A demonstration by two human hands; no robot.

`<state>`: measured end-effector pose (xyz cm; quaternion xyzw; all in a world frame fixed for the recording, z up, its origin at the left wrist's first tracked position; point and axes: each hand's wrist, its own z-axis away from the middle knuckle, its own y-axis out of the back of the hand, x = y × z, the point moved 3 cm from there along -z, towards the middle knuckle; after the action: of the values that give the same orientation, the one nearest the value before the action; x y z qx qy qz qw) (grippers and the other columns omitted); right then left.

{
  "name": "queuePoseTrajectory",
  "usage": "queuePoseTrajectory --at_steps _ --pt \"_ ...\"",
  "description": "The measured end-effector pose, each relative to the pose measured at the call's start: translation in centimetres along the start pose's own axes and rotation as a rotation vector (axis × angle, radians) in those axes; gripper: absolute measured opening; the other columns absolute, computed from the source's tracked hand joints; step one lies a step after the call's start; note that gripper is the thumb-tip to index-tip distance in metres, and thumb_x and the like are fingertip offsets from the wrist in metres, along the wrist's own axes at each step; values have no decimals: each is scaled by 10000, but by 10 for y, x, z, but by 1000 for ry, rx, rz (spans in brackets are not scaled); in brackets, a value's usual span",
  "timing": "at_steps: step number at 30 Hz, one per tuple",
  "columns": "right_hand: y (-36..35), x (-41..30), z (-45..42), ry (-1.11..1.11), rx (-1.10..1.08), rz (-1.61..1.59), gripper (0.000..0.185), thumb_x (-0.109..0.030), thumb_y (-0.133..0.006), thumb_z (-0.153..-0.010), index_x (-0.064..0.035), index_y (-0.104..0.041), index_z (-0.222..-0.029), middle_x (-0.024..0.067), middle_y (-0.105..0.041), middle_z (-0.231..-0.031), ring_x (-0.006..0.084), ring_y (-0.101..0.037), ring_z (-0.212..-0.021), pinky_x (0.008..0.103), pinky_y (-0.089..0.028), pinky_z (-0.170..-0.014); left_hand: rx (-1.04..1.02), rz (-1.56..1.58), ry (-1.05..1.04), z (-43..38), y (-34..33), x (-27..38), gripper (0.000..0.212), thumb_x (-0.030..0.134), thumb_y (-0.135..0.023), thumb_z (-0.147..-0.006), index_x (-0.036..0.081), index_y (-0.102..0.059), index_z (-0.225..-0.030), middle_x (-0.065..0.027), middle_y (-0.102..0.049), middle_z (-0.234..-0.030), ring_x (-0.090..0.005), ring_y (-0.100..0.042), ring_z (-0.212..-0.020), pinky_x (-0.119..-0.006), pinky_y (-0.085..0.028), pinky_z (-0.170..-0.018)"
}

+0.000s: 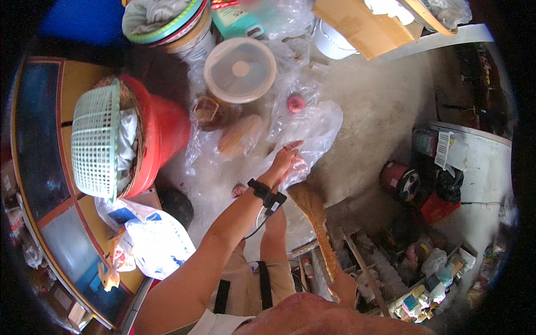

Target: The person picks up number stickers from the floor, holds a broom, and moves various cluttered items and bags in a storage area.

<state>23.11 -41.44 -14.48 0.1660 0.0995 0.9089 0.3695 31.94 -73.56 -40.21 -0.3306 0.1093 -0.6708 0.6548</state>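
My left hand [286, 164], with a black strap and a small cabled device at the wrist, is at a clear plastic bag [320, 125]. Its forefinger points outward while the other fingers bend against the crinkled film. Low in the view, my right hand [344, 289] grips the handle of a straw broom [320, 238]. The broom's flared head [307, 199] reaches forward beside my legs, close to the bag's near end. Beyond my left hand, a pink round object [296, 104] lies among more clear plastic.
A lidded round plastic tub [240, 90], a brown basket [206, 111] and a bagged brown item [240, 136] stand ahead. At left, a red bucket [167, 130] carries a pale green basket [94, 140]. Cluttered shelving [418, 293] is at lower right; a cardboard box [362, 27] is at the top.
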Motion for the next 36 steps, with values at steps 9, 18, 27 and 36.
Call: queuePoseTrajectory --at_steps 9,18,27,36 --pt "65 12 -55 39 -41 -50 781 -142 -666 -749 -182 -347 -1461 210 -677 -958 387 -661 -847 488 -537 -727 -6 -75 -278 -117 -70 113 392 126 -465 -976 175 -525 -1360 -3 -503 -817 -142 -547 -778 -350 -548 -731" --pt "123 17 -95 49 -104 -28 780 -166 -673 -758 -187 -343 -1465 198 -680 -934 376 -664 -813 481 -546 -708 182 -319 -349 -215 -48 201 533 382 -529 -953 85 -469 -1392 -48 -579 -1093 -162 -529 -971 -368 -438 -846" --pt "149 30 -94 -21 -117 14 780 -190 -681 -766 -192 -340 -1468 186 -683 -909 365 -668 -780 473 -554 -690 236 -510 -91 -211 21 144 709 535 -501 -948 92 -307 -1467 -88 -433 -1458 -228 -403 -1340 -434 -337 -1063" --pt "137 -5 -74 60 -122 89 781 -213 -688 -774 -196 -336 -1471 174 -686 -885 353 -671 -746 466 -563 -671 369 -61 83 -80 210 -18 493 290 -635 -898 85 -474 -1317 -62 -654 -1020 -143 -614 -905 -321 -512 -738"
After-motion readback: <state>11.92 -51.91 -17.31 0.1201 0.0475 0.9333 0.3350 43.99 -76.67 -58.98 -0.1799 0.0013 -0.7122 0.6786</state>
